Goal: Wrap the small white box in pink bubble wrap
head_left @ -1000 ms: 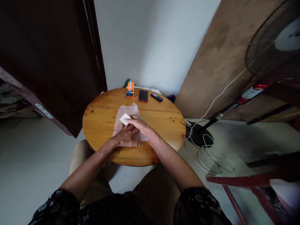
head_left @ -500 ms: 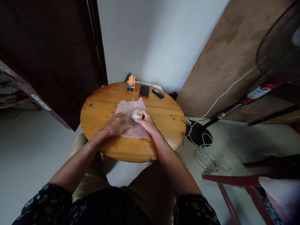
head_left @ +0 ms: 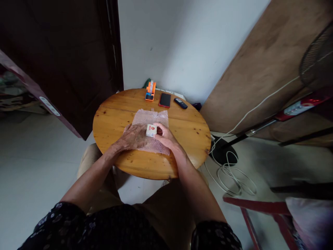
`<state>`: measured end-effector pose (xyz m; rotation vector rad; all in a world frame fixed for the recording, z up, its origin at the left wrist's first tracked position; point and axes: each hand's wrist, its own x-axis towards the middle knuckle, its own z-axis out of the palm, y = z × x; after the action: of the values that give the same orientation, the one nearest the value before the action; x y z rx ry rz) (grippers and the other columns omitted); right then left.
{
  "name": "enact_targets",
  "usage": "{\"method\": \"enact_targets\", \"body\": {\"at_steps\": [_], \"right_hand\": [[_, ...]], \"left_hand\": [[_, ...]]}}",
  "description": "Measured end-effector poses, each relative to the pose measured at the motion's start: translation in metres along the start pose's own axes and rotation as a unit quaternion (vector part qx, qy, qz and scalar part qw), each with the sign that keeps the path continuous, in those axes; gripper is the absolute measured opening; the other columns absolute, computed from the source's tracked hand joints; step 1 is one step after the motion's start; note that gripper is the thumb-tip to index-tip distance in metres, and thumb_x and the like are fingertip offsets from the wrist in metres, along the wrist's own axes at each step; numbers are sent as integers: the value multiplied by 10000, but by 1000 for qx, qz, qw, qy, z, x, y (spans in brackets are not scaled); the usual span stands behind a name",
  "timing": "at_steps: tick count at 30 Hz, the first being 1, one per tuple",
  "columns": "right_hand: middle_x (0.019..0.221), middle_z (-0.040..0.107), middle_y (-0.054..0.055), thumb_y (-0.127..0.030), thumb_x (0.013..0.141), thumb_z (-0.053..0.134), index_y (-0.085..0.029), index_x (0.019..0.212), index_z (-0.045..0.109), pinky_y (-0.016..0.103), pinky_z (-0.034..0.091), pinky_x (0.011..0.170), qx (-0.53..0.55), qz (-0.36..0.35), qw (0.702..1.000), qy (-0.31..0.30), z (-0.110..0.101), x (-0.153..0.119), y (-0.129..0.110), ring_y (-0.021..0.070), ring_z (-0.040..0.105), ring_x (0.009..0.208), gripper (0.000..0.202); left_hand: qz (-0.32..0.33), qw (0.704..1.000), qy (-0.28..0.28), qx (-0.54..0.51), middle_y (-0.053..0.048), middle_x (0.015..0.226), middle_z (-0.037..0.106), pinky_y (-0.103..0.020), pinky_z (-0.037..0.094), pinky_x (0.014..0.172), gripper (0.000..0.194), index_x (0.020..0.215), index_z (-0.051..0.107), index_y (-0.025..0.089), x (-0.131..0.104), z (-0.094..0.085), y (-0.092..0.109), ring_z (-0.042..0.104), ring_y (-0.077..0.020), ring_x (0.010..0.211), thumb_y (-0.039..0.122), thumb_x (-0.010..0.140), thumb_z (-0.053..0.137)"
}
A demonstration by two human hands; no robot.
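Note:
A small white box (head_left: 151, 130) with a red mark is over the middle of a sheet of bubble wrap (head_left: 151, 116). My right hand (head_left: 165, 135) grips the box from its right side between thumb and fingers. My left hand (head_left: 134, 136) lies flat, fingers spread, on the left part of the wrap, its fingertips close to the box's left side. The wrap is spread on a round wooden table (head_left: 187, 128); my left hand hides part of its left edge.
Along the table's back stand an orange tape dispenser (head_left: 150, 91), a black phone with a red edge (head_left: 164, 100) and a dark handset (head_left: 180, 103). To the right are a fan stand (head_left: 225, 152), a coiled white cable and a red chair.
The box has turned so that its marked face looks up more squarely. My left hand has flattened out beside it. The whole view has shifted slightly.

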<state>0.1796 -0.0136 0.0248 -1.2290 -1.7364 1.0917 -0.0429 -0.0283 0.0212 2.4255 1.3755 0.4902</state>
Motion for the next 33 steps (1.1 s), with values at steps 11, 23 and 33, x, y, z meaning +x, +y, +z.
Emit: {"method": "enact_targets", "body": {"at_steps": [11, 23, 33], "right_hand": [[1109, 707, 36, -106, 693, 607, -209, 1273, 567, 371, 520, 950, -6, 1, 1000, -4, 0, -1, 1, 191, 668, 1003, 591], [1139, 696, 59, -107, 697, 590, -190, 1309, 541, 377, 515, 960, -3, -10, 1000, -8, 1, -3, -2, 198, 668, 1015, 620], [1143, 693, 41, -93, 681, 596, -212, 1298, 536, 360, 513, 968, 5, -17, 1000, -2, 2, 0, 3, 184, 664, 1032, 632]], "left_hand": [[3, 1000, -9, 4, -133, 1539, 459, -528, 171, 1226, 819, 1508, 374, 206, 0, 0, -3, 363, -339, 1451, 501, 796, 649], [17, 1000, 5, -4, -122, 1534, 464, -543, 204, 1210, 825, 1523, 351, 247, -1, 2, -6, 378, -343, 1440, 510, 798, 643], [-2, 1000, -20, 4, -140, 1566, 422, -542, 212, 1215, 832, 1525, 350, 207, 0, -5, -1, 334, -351, 1468, 452, 791, 655]]}}
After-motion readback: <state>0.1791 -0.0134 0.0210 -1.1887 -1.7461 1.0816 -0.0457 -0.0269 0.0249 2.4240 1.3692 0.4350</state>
